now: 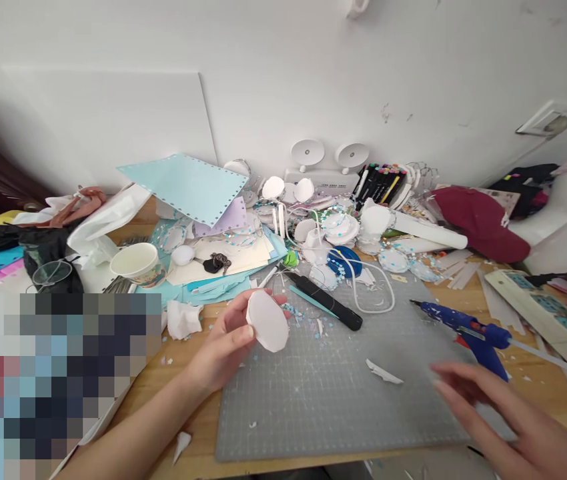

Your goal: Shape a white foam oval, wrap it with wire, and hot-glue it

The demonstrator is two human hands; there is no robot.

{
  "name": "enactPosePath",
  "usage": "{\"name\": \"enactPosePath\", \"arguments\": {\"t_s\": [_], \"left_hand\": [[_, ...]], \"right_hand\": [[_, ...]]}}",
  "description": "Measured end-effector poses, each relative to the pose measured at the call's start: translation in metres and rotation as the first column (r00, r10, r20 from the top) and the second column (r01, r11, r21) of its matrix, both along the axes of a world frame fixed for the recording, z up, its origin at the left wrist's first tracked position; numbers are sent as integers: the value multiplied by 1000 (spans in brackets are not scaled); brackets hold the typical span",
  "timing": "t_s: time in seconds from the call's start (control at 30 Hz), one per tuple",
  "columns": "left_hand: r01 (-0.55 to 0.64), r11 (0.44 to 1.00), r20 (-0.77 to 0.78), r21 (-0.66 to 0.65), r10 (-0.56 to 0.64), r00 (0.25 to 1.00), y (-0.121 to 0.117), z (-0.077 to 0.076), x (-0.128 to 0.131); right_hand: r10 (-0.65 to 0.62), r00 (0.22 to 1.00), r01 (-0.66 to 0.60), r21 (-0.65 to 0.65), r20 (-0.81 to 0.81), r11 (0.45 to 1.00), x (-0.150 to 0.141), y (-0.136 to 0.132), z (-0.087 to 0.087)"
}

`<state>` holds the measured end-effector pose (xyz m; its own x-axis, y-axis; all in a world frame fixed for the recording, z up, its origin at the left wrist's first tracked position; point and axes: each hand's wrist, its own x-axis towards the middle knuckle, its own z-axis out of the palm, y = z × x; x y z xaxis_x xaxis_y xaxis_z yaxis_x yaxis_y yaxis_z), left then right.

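Between the thumb and fingers of my left hand [226, 340] is a white foam disc [269, 321], held tilted above the left part of the grey cutting mat [308, 407]. My right hand [493, 407] hovers at the mat's right side with fingers apart and nothing in them, slightly blurred. Just beyond it lies a blue glue gun [468, 325], its nozzle pointing left. A torn white scrap [383, 372] rests on the mat between the hands. Behind the disc lie a black flat-handled tool [328, 305] and small blue and white bits.
A paper cup [138, 263] stands left, near crumpled tissue [183, 320]. Piled white discs with beaded wire [341, 225], markers [381, 185] and a blue sheet [183, 183] line the wall. At right are a maroon cap [481, 220] and a power strip [528, 293].
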<state>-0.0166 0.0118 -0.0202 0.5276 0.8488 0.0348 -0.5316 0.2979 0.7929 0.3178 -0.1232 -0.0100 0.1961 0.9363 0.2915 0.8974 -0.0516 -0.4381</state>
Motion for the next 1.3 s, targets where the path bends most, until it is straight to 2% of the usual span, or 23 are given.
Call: {"name": "enactPosePath", "arguments": {"t_s": [0.07,0.13,0.2,0.27,0.33,0.4,0.53,0.63,0.73,0.8,0.97,1.3], "left_hand": [[17,1000,8,-3,-17,1000,-1,0,0],[25,1000,11,-9,-25,1000,-1,-1,0],[17,1000,10,-17,-17,1000,0,-1,-1],[-1,1000,8,-12,2,1000,2,0,-1],[-24,1000,5,4,24,1000,3,1,-1],[-42,999,-6,13,42,999,4,1,0],[-42,999,-33,8,42,999,4,2,3],[-37,999,-37,11,38,999,1,3,6],[-49,999,-51,21,50,997,0,2,7],[-48,998,-50,30,50,997,-1,2,8],[-43,999,-41,25,44,998,0,2,8],[-58,998,-58,-12,57,997,-1,2,7]], "right_hand": [[198,980,-197,54,-16,979,-39,31,20],[342,939,-332,148,-47,932,-69,64,31],[514,853,-483,236,-93,843,-89,92,31],[658,741,-568,395,-136,722,-105,112,25],[756,639,-590,540,-141,600,-115,121,15],[816,567,-619,595,-114,514,-122,123,5],[880,473,-710,570,-51,415,-124,117,-4],[873,488,-731,552,13,400,-124,112,-1],[838,544,-740,502,55,447,-125,109,6],[827,556,-751,475,79,459,-126,107,9],[823,546,-780,454,159,430,-124,108,6],[834,521,-802,441,184,404,-119,109,-2]]}}
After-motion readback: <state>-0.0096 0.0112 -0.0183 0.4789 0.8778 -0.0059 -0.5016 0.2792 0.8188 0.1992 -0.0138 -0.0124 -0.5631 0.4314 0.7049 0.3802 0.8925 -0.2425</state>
